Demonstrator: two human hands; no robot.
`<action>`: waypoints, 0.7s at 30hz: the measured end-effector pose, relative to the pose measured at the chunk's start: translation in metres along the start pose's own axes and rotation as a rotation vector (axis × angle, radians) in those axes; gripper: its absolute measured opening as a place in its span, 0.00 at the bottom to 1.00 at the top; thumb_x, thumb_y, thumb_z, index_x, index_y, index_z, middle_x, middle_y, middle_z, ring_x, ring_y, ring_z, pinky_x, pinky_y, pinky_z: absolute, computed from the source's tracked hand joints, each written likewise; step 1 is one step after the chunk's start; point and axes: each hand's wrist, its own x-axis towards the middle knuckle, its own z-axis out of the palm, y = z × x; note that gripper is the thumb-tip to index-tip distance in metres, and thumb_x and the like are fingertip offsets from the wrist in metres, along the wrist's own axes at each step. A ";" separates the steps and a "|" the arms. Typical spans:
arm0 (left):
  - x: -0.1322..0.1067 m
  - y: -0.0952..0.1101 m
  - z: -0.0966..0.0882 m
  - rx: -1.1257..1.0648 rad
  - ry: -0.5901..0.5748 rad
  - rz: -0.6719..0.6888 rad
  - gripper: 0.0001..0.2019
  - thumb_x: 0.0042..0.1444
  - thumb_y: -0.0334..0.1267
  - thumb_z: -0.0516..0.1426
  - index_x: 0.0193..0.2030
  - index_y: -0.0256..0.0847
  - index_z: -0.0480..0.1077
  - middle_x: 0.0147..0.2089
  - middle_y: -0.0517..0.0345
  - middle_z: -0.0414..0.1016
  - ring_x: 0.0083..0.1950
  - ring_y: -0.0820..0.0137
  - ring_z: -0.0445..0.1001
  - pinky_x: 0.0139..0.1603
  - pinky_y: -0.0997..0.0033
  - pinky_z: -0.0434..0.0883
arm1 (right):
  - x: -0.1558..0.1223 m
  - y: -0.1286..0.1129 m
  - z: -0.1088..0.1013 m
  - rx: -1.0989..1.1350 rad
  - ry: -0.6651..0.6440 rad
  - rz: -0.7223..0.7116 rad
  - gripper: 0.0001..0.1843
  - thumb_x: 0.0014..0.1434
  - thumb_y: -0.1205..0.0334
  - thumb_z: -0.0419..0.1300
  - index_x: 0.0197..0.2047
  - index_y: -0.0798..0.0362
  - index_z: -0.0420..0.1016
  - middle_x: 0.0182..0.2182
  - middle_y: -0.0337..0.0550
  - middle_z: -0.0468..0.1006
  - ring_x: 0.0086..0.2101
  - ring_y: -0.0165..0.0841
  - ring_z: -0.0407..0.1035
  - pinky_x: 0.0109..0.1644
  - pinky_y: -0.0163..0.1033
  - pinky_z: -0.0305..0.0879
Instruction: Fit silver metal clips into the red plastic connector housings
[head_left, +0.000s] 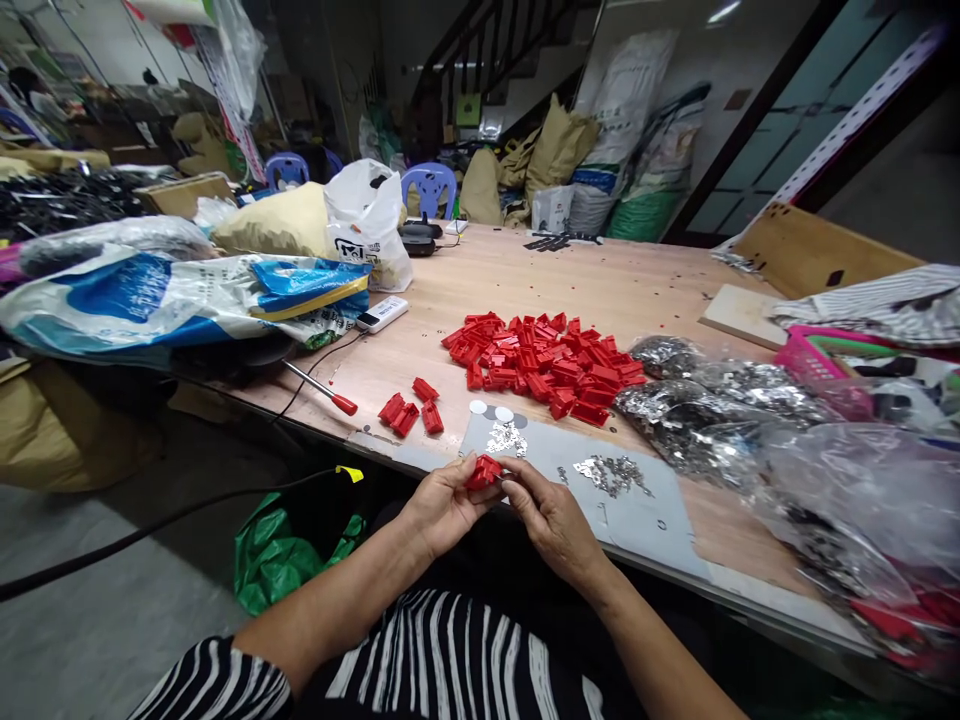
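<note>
My left hand point(448, 505) is closed round a red plastic part point(484, 472) just over the table's front edge. Thumb and forefinger of my right hand point(551, 512) pinch at the part's right side; a small metal piece seems to be between them, too small to make out well. Beyond the hands, a grey mat point(645, 520) carries a pile of shiny small metal pieces point(508, 438) and a second, duller pile of metal pieces point(613, 474). Farther back lies a big heap of similar red plastic parts point(540, 360). Several loose red parts point(430, 417) lie to the left.
Clear bags of metal pieces point(697, 410) and a pink basket point(806, 362) crowd the right side. A red-handled tool point(341, 402) and a white power strip point(383, 314) lie on the left, near blue-white sacks point(150, 300). A black cable point(187, 512) crosses below.
</note>
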 end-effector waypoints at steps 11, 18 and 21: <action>0.000 -0.005 0.009 -0.071 0.115 0.077 0.05 0.60 0.30 0.55 0.37 0.31 0.71 0.36 0.50 0.78 0.36 0.70 0.78 0.40 0.71 0.74 | 0.006 0.000 0.007 0.057 0.042 0.074 0.17 0.60 0.51 0.58 0.48 0.51 0.69 0.25 0.35 0.70 0.24 0.29 0.61 0.29 0.33 0.60; -0.004 -0.014 0.006 -0.053 0.137 0.146 0.04 0.53 0.31 0.62 0.32 0.34 0.71 0.34 0.55 0.78 0.35 0.73 0.77 0.43 0.73 0.72 | 0.006 0.009 0.016 0.023 0.078 0.035 0.15 0.61 0.54 0.57 0.48 0.53 0.70 0.23 0.34 0.66 0.23 0.29 0.60 0.29 0.33 0.59; -0.006 -0.007 0.002 0.130 0.135 0.232 0.09 0.48 0.34 0.66 0.29 0.36 0.68 0.33 0.57 0.77 0.35 0.73 0.76 0.42 0.72 0.71 | 0.008 0.012 0.013 0.002 0.028 0.044 0.18 0.61 0.54 0.57 0.53 0.51 0.69 0.21 0.32 0.65 0.22 0.29 0.60 0.29 0.33 0.58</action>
